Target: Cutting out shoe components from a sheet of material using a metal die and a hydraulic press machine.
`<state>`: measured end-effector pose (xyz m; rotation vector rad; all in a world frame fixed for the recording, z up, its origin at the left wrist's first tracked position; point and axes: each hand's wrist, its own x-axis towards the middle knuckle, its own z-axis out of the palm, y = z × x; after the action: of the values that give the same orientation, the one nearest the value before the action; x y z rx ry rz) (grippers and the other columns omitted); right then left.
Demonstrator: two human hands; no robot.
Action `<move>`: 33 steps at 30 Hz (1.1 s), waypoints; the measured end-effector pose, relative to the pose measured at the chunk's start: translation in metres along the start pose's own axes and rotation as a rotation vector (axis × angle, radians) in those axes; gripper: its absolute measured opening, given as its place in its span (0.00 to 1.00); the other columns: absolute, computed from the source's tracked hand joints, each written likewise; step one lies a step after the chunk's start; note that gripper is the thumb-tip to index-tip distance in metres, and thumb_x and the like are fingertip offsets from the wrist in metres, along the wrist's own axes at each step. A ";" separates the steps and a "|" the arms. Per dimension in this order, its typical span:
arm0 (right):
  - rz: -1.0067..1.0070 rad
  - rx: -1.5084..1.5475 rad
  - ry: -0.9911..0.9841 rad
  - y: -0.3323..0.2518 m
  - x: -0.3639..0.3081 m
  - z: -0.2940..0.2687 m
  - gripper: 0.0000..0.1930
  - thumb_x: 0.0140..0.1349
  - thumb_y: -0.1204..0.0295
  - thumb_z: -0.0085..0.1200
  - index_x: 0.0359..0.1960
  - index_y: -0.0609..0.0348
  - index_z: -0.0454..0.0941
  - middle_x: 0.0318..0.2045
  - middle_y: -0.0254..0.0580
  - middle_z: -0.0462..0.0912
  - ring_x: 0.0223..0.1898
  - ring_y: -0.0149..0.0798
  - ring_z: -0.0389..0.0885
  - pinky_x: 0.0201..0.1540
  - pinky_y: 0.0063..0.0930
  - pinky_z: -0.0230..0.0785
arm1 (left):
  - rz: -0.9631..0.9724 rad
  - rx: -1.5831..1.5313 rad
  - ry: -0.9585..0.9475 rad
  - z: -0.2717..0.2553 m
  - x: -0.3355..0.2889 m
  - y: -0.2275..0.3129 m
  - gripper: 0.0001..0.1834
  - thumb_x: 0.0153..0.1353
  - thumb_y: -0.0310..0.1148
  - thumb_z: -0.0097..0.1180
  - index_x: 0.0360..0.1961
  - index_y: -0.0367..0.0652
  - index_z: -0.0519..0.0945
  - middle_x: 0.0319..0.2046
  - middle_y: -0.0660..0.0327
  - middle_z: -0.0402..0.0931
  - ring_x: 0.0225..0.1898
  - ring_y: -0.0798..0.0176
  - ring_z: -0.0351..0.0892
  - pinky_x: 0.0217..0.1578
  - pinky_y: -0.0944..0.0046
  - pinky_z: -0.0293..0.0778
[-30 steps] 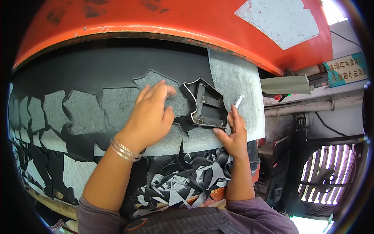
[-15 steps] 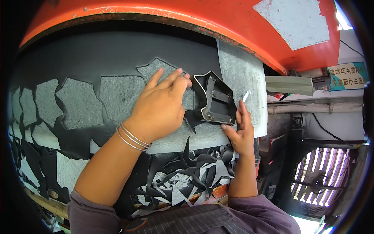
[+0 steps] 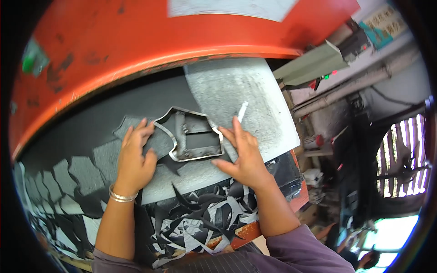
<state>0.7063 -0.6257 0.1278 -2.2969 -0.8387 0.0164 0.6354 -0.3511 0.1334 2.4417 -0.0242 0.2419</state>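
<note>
A metal cutting die, an open frame with cross-bars inside, lies at the right end of a black sheet. My right hand is at its right end, thumb by the lower corner and fingers along the edge, gripping it loosely. Off the die's left corner, my left hand rests with its fingers stretched out and apart. Shaped holes in the sheet run leftward, showing the grey cutting board below. Beyond my right index fingertip is a narrow white strip; whether it is loose or a mark, I cannot tell.
An orange-red machine beam spans the far side. Black and white offcuts pile up along the near edge. To the right are a grey-green metal cover, a pipe and a large fan.
The view has swung and tilted. My left hand's bent fingers have straightened and spread, near the die's left corner. My right hand stays at the die's right end.
</note>
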 end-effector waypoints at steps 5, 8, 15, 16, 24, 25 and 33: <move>0.010 0.221 0.055 -0.003 0.006 -0.006 0.54 0.49 0.68 0.65 0.70 0.68 0.37 0.58 0.42 0.74 0.58 0.50 0.66 0.62 0.43 0.54 | -0.164 -0.257 0.037 -0.008 -0.002 -0.004 0.23 0.51 0.14 0.42 0.51 0.35 0.66 0.59 0.42 0.68 0.67 0.51 0.60 0.68 0.53 0.48; -0.064 0.204 0.033 -0.001 0.006 -0.013 0.53 0.49 0.70 0.64 0.70 0.67 0.36 0.57 0.45 0.74 0.59 0.49 0.65 0.62 0.42 0.55 | -0.208 -0.340 0.042 -0.009 0.002 0.003 0.23 0.52 0.12 0.40 0.51 0.34 0.66 0.62 0.40 0.63 0.68 0.51 0.59 0.68 0.56 0.50; -0.085 0.080 -0.005 -0.006 0.008 -0.005 0.54 0.51 0.62 0.63 0.70 0.68 0.36 0.57 0.41 0.74 0.60 0.50 0.65 0.64 0.45 0.49 | -0.196 -0.341 -0.010 -0.015 0.003 -0.007 0.25 0.52 0.15 0.41 0.54 0.35 0.66 0.66 0.41 0.55 0.67 0.51 0.59 0.66 0.59 0.53; -0.091 0.077 0.001 -0.003 0.012 -0.005 0.53 0.51 0.62 0.63 0.70 0.68 0.38 0.57 0.42 0.74 0.60 0.49 0.65 0.64 0.45 0.49 | -0.193 -0.327 -0.001 -0.011 0.005 -0.007 0.24 0.52 0.16 0.42 0.53 0.35 0.67 0.65 0.42 0.59 0.67 0.52 0.60 0.66 0.59 0.54; -0.051 -0.049 0.054 -0.003 0.003 0.002 0.49 0.51 0.58 0.65 0.68 0.67 0.50 0.53 0.43 0.78 0.57 0.47 0.68 0.63 0.41 0.52 | -0.041 -0.057 0.108 0.000 0.003 -0.001 0.18 0.49 0.21 0.48 0.45 0.39 0.71 0.51 0.54 0.78 0.63 0.51 0.66 0.63 0.54 0.57; -0.070 -0.059 0.049 -0.002 0.002 0.005 0.49 0.51 0.58 0.65 0.68 0.67 0.50 0.53 0.43 0.78 0.57 0.47 0.68 0.63 0.41 0.52 | -0.014 -0.043 0.104 0.004 0.001 -0.004 0.19 0.49 0.22 0.48 0.45 0.40 0.70 0.51 0.54 0.78 0.64 0.52 0.65 0.64 0.53 0.56; -0.035 -0.038 0.087 0.003 -0.007 0.011 0.47 0.49 0.59 0.67 0.67 0.63 0.55 0.52 0.50 0.77 0.58 0.52 0.66 0.62 0.42 0.54 | 0.047 0.047 0.077 0.002 -0.012 -0.008 0.20 0.52 0.27 0.50 0.48 0.39 0.70 0.57 0.51 0.72 0.64 0.50 0.63 0.66 0.51 0.55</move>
<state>0.7000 -0.6253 0.1159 -2.3001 -0.8410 -0.1158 0.6249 -0.3466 0.1252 2.4784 -0.0419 0.3613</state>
